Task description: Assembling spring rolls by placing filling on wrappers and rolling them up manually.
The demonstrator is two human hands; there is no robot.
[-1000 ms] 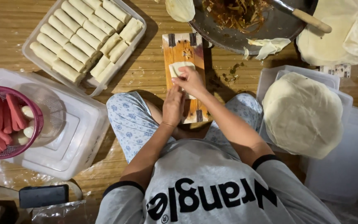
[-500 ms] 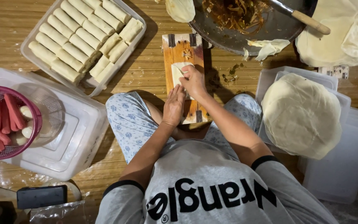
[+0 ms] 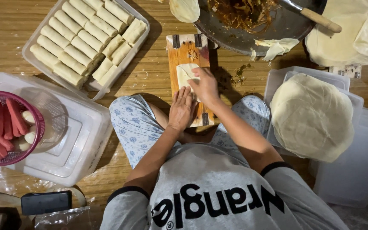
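Observation:
A narrow wooden board [image 3: 188, 49] lies on the floor between my knees. On it sits a pale thin wrapper [image 3: 183, 74], partly folded. My right hand [image 3: 205, 85] pinches the wrapper's right edge and covers part of it. My left hand [image 3: 181, 108] lies flat, fingers together, on the near end of the board just below the wrapper, holding nothing. What is inside the fold is hidden.
A clear tray of finished rolls [image 3: 86, 38] sits far left. A metal pan of brown filling [image 3: 252, 21] with a wooden-handled spoon [image 3: 320, 19] is ahead. A stack of round wrappers [image 3: 311, 115] rests on plastic boxes at right. At left are a red basket of sausage pieces [image 3: 5, 123] and a phone [image 3: 45, 202].
My right hand has slid slightly right and nearer along the wrapper. The left hand stays pressed on the board.

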